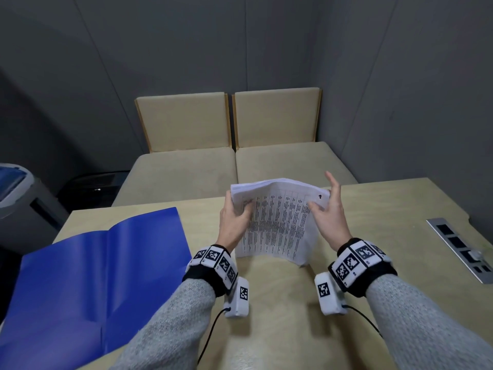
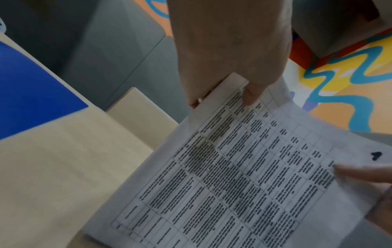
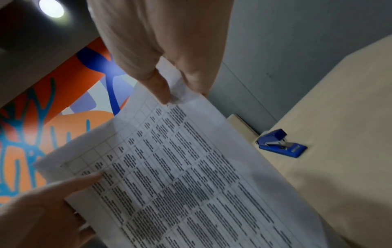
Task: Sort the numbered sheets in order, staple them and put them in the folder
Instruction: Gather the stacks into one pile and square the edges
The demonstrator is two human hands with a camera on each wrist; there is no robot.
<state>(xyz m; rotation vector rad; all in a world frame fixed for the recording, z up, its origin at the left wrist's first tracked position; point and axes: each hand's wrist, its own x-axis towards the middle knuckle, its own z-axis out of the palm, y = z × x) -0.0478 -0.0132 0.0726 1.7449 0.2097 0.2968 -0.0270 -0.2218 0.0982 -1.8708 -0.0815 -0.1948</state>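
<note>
My left hand [image 1: 234, 220] is pinching the left edge of the sheets [image 1: 277, 222], thumb on top, and my right hand [image 1: 329, 209] pinches the right edge with its other fingers spread. The stack stands curved above the desk [image 1: 280, 303]; the table print is too blurry to read, there's just a black handwritten mark in the top corner. The blue folder [image 1: 88, 284] lies open on the left, the blue stapler [image 3: 281, 143] to the right.
</note>
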